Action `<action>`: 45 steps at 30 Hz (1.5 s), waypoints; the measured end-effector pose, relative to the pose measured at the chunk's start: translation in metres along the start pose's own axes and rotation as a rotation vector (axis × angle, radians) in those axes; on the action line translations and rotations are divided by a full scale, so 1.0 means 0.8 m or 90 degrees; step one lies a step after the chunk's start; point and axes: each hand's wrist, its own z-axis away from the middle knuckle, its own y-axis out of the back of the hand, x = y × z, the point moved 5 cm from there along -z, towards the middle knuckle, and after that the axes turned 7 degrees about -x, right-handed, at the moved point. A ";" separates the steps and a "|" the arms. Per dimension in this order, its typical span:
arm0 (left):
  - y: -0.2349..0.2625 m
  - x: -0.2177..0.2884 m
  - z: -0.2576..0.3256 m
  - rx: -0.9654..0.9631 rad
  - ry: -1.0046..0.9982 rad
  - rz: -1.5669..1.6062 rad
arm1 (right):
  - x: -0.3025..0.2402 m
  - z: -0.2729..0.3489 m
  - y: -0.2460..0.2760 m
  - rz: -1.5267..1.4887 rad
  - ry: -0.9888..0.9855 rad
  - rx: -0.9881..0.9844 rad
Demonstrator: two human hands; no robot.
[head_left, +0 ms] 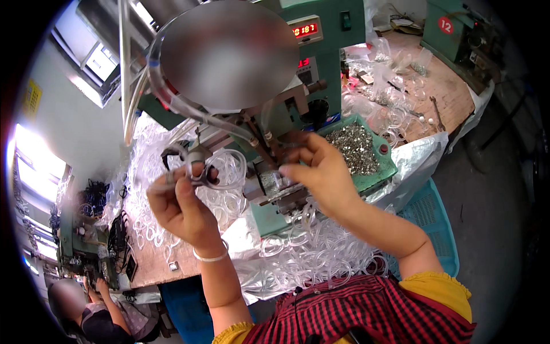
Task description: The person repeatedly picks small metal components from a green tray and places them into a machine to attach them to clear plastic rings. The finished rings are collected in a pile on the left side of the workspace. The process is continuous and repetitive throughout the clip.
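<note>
My left hand (182, 211) is raised left of the green machine (352, 23), its fingers closed on a few clear plastic rings (232, 169). The rings stick out to the right of the fingertips. My right hand (323, 172) is at the machine's working head (269, 146), thumb and fingers bent together close to the metal parts. Whatever those fingertips pinch is too small to make out. Beside this hand, a green tray (385, 166) holds a heap of small metal pieces (354, 148). More clear rings (309, 243) lie in a pile below the hands.
A blurred round bowl (229, 54) overhangs the work spot. Loose tools, including a wrench (436, 113), and plastic bags (381, 80) lie on the wooden table at right. A turquoise basket (438, 223) stands below the table edge. Another person (109, 312) works at far left.
</note>
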 end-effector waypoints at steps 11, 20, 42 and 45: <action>-0.097 0.019 0.091 -0.529 -0.438 -0.377 | 0.005 0.032 0.166 0.998 0.139 0.168; -0.099 0.006 0.112 -0.433 -0.396 -0.371 | 0.009 0.050 0.172 0.937 0.268 0.250; -0.103 0.020 0.124 -0.373 -0.339 -0.347 | -0.004 0.104 0.148 0.765 0.389 0.330; -0.092 0.020 0.132 -0.292 -0.275 -0.310 | -0.060 0.113 0.050 0.853 0.545 0.047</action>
